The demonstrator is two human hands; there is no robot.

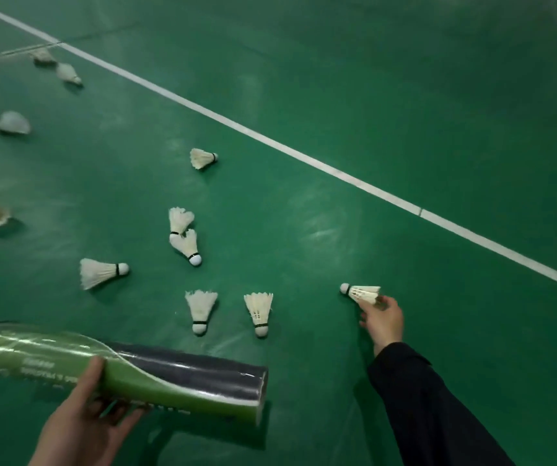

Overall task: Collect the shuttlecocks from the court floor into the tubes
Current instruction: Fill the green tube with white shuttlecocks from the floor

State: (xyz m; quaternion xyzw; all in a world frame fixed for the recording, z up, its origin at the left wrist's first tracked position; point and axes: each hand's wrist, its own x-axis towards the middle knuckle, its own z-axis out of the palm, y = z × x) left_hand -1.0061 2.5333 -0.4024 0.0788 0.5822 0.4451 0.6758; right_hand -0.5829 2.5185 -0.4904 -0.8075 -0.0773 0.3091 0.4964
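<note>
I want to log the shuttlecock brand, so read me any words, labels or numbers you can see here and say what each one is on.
Nothing can be quoted here.
Tube, held by the left hand: pale print on its green part, upside down and too blurred to read.
Shuttlecock in the right hand: no readable marking.
Court floor: only a white line, no lettering.

The tube [119,368] runs off the left edge, its far end unseen; its printed lettering is too smeared to read. Four shuttlecocks at far left [13,123] are blurred — corks indistinct. The left hand [85,422] is cut off by the bottom edge — wrist unseen.
</note>
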